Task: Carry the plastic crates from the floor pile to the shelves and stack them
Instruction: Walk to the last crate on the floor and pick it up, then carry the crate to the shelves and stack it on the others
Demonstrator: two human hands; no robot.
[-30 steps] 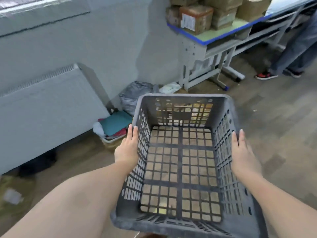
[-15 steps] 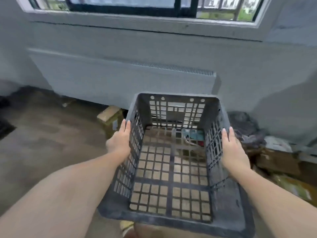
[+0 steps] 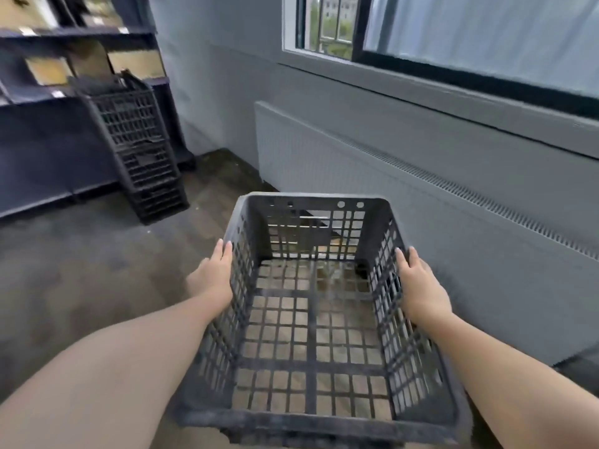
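**Crate held between two flat hands, stack of crates ahead to the left**

The person carries a dark grey plastic crate (image 3: 311,319) in front of the body, open top facing up, its lattice floor showing the brown floor (image 3: 81,270) beneath. The left hand (image 3: 214,277) lies flat against the outside of the crate's left wall, fingers straight and pointing forward, tips reaching up near the rim. The right hand (image 3: 421,286) presses the outside of the right wall the same way, fingers extended along the lattice. Neither hand curls round the rim; the crate sits clamped between the two palms, its near edge closest to the body and its far wall beyond the fingertips.

Ahead and to the left of the left hand, well apart from it, a stack of crates (image 3: 139,150) leans on the floor against dark blue shelves (image 3: 39,102). Beyond the right hand runs a grey radiator cover (image 3: 421,196) beneath a window (image 3: 470,37).
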